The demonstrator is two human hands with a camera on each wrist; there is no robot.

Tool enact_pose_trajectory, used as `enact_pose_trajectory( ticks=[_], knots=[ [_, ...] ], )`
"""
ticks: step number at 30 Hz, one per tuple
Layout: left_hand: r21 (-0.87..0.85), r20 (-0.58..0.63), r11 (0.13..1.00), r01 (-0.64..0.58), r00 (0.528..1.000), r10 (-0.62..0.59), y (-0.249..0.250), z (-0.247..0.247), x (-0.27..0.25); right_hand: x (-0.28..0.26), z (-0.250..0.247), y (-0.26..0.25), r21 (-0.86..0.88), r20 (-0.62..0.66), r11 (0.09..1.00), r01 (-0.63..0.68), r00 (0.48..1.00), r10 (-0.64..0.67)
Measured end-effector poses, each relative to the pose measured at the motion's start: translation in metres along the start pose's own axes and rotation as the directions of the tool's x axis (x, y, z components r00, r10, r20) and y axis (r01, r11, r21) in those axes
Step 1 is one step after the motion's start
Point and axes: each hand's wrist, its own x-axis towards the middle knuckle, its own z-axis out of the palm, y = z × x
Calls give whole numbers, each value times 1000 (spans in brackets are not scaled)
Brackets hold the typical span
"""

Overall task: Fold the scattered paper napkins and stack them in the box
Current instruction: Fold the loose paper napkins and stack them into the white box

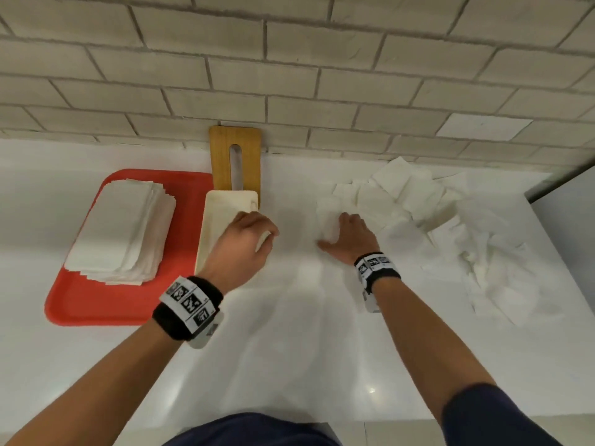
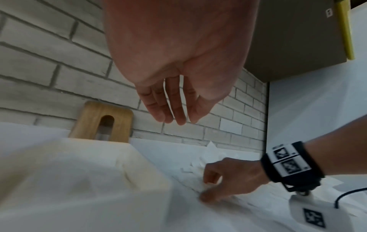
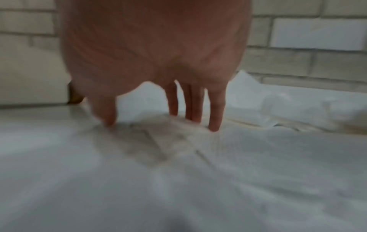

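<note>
A cream box [image 1: 222, 197] stands open at the counter's middle. My left hand [image 1: 257, 235] hovers over its right edge, fingers loosely hanging and holding nothing, as the left wrist view confirms [image 2: 174, 119]. To the right lies a loose pile of white paper napkins [image 1: 434, 214]. My right hand [image 1: 338, 230] rests on one napkin [image 1: 326, 214] at the pile's left edge, with the thumb spread apart. In the right wrist view its fingertips [image 3: 213, 127] press down on the blurred white paper.
A red tray [image 1: 96, 304] at the left carries a tall stack of folded napkins [image 1: 122, 230]. The box's wooden lid [image 1: 235, 156] leans against the brick wall behind it. The counter ends at the right [image 1: 553, 239] and at the front edge.
</note>
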Motion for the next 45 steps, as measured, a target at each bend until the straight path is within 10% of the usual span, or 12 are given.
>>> enact_pose_trajectory(
  ticks=[5, 12, 19, 23, 30, 40, 45],
  knots=[
    [-25, 77, 999, 32, 997, -30, 42, 48, -11, 12, 20, 5, -218, -188, 966, 140, 965, -183],
    [-94, 82, 946, 311, 949, -304, 58, 89, -15, -43, -48, 47, 166, -262, 931, 324, 925, -275],
    [-541, -2, 781, 313, 928, -373, 118, 51, 35, -98, -166, 68, 351, -136, 725, 592, 798, -587],
    [-796, 80, 514, 320, 897, -434, 148, 45, 43, -104, -179, 72, 661, -285, 524, 538, 825, -488],
    [-853, -23, 444, 274, 830, -557, 157, 64, 18, -96, -79, 93, 989, -117, 63, 136, 963, -242],
    [-877, 155, 294, 380, 803, -576, 153, 73, -15, -137, -56, 46, 884, -284, 360, 297, 954, -91],
    [-857, 231, 266, 441, 790, -568, 146, 84, -30, -163, -40, 24, 961, -5, 274, 39, 992, -125]
  ],
)
